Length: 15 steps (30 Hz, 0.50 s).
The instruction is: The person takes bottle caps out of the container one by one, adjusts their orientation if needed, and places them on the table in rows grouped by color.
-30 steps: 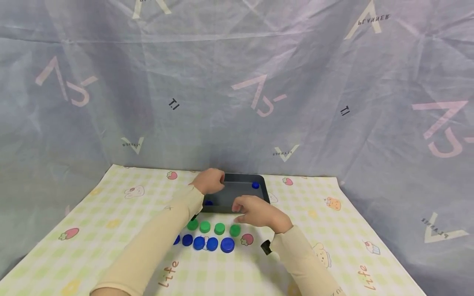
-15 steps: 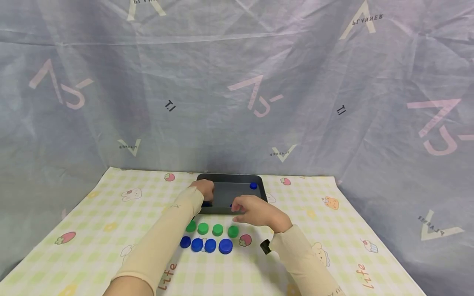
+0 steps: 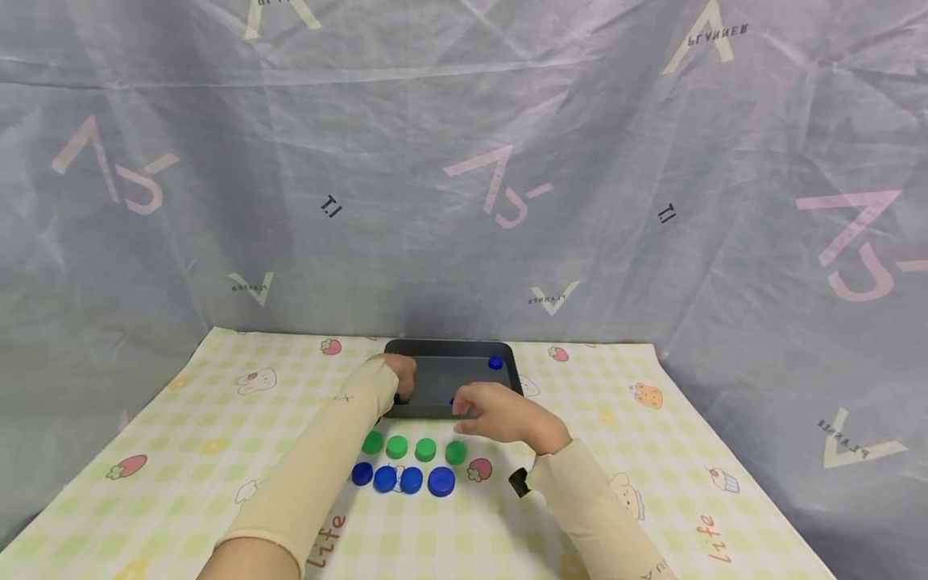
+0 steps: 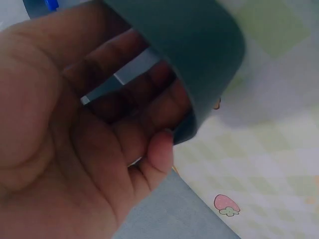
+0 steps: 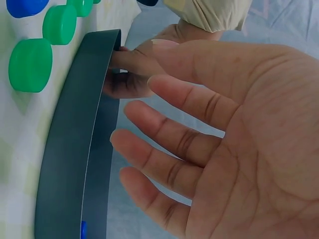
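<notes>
My left hand reaches into the near left corner of a dark grey baking tray. In the left wrist view its fingers bend behind the tray wall, and the fingertips are hidden, so I cannot tell whether they hold anything. My right hand hovers by the tray's front edge, its fingers loosely bent and nothing between them. One blue bottle cap lies at the tray's far right. A sliver of another blue cap shows inside the front wall, partly behind the right fingers in the head view.
In front of the tray several green bottle caps form a row. Nearer to me is a row of several blue caps, its left end beside my left sleeve. A checked tablecloth covers the table, and a grey curtain hangs behind.
The left hand has come from above the tray's left side down into its near left corner, over where a blue cap lay. The right hand has stayed nearly still. The head view shifted slightly.
</notes>
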Available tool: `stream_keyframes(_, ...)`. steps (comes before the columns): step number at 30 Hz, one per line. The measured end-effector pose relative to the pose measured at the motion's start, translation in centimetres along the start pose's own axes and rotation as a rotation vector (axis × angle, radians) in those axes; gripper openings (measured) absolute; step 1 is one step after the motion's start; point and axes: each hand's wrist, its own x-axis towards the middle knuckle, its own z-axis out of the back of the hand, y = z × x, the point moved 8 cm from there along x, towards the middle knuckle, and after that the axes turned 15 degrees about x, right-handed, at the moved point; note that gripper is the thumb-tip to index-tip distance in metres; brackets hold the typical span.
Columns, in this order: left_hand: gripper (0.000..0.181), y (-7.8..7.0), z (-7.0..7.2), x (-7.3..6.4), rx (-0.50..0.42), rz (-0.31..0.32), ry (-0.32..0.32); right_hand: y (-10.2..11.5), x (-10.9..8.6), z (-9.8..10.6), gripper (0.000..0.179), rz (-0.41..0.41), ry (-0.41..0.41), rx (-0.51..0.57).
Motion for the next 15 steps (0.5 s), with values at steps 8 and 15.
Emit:
stream_keyframes(8, 0.010, 0.26, -0.52, 0.30, 0.025, 0.010, 0.031, -0.21, 0.10, -0.23, 0.016, -0.012, 0.005, 0.010)
stream_keyframes(15, 0.022, 0.62, -0.36, 0.29, -0.060, 0.027, -0.014, -0.03, 0.11, -0.29, 0.014, -0.014, 0.016, 0.023)
